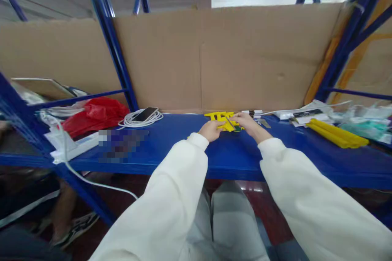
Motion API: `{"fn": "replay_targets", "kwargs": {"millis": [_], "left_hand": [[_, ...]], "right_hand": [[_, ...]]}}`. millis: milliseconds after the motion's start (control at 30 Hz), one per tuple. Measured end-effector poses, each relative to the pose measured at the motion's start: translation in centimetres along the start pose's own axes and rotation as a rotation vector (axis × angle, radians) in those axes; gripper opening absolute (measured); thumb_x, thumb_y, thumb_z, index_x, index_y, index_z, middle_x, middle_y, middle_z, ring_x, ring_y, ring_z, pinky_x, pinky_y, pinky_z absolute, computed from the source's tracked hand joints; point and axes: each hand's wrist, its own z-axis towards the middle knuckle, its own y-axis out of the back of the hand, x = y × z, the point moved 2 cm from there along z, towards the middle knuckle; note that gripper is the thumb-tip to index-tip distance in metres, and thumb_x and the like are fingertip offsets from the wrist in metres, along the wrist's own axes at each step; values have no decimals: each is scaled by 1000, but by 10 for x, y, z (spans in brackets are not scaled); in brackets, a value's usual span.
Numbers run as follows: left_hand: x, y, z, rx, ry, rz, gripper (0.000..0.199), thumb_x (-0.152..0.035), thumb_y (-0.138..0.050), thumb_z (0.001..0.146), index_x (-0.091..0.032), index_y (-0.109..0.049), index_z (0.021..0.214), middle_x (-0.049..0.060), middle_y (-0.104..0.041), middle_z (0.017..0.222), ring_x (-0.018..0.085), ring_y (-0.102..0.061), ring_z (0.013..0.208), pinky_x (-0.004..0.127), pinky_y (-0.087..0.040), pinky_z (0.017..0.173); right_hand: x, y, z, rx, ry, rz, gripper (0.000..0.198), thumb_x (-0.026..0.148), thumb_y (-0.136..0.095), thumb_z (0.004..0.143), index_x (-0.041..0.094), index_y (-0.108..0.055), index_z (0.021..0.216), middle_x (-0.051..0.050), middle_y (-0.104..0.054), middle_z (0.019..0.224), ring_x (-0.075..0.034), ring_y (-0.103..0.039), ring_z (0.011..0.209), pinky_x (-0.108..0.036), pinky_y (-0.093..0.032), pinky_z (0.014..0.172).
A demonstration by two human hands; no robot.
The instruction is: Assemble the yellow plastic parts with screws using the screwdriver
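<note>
My left hand (pixel 211 130) is closed on the near end of a yellow plastic piece (pixel 227 126) at the middle of the blue shelf. From the other side, my right hand (pixel 247 122) reaches in with its fingers pinched over the same piece. A thin grey strip (pixel 229 122) lies slantwise across the yellow plastic near the right fingertips; what those fingers hold is too small to tell. Just behind are more yellow plastic parts (pixel 215 115). Flat grey metal pieces (pixel 263 123) lie right of my right hand.
Black-and-white items (pixel 252 112) lie behind my right hand. Yellow tubes (pixel 337 133) and white packets (pixel 308 116) are at right. On the left are a phone (pixel 147 114) on a coiled white cable (pixel 131 121), a red bag (pixel 97 115) and a power strip (pixel 81 147). Cardboard (pixel 239 57) stands behind.
</note>
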Motion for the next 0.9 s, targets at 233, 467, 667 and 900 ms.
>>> {"fn": "replay_targets", "kwargs": {"millis": [233,467,667,900], "left_hand": [[3,0,0,-48,-1,25,40,-16,-61,89,-20,-68,128,8,-68,128,22,-62,121,31,-44,108],[6,-3,0,-29,-16,51,40,-17,-59,90,-21,-67,129,7,-65,133,21,-61,124,30,-44,108],[3,-1,-2,0,0,85,41,-20,-58,92,-21,-65,132,8,-65,133,21,-61,123,30,-44,106],[-1,-1,-5,26,-11,120,41,-23,-57,93,-23,-63,133,5,-64,135,20,-59,125,29,-44,107]], "right_hand": [[-20,21,23,-80,116,-152,10,19,-63,75,15,-68,83,-5,-68,81,-16,-60,77,-27,-48,72],[-68,76,37,-301,-117,-748,44,9,-57,76,20,-72,116,-17,-63,125,-34,-52,125,-49,-43,100],[-78,79,31,-174,-202,-816,51,13,-49,83,25,-66,130,-16,-54,141,-35,-40,137,-59,-34,109],[-75,68,30,-95,-168,-925,56,17,-40,90,31,-56,141,-10,-39,156,-36,-31,143,-63,-28,112]]}}
